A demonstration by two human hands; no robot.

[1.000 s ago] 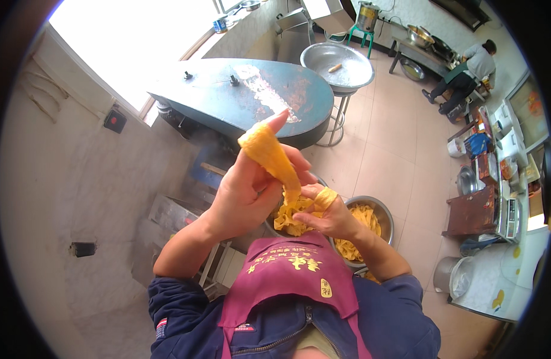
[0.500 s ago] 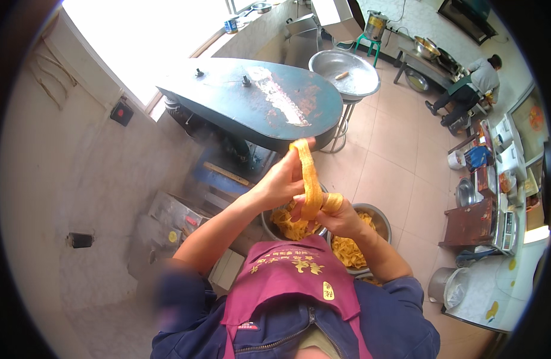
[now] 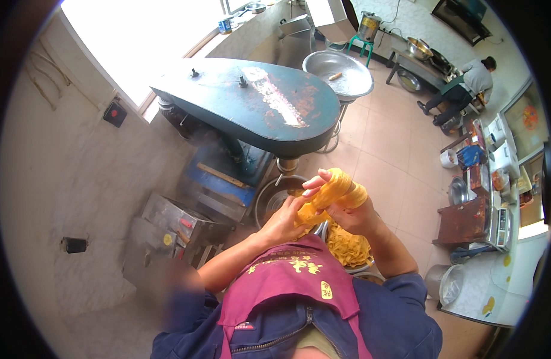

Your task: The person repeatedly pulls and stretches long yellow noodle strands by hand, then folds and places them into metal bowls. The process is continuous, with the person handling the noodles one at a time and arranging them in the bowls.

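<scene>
A thick band of yellow noodle-like strands (image 3: 334, 186) is wound around the fingers of my right hand (image 3: 357, 216), which is raised in front of my chest. Its lower end hangs toward my left hand (image 3: 281, 224), whose fingers close around the trailing strands. Below the hands, a heap of the same yellow strands (image 3: 347, 244) fills a metal basin, partly hidden by my right wrist. Beside it, under the machine, stands another metal basin (image 3: 259, 206); my left hand covers part of it.
A large green machine (image 3: 245, 107) with a flat rounded top stands ahead. Beyond it, a wide metal bowl (image 3: 350, 72) rests on a stand. A metal box (image 3: 183, 218) lies at the left. Far right, another person (image 3: 470, 87) bends near a low table. Cluttered shelves (image 3: 467, 218) line the right.
My left hand has dropped from the top of the stretched loop to lower left. My right hand has risen, and the band is now bunched around its fingers. The basin under the machine shows more.
</scene>
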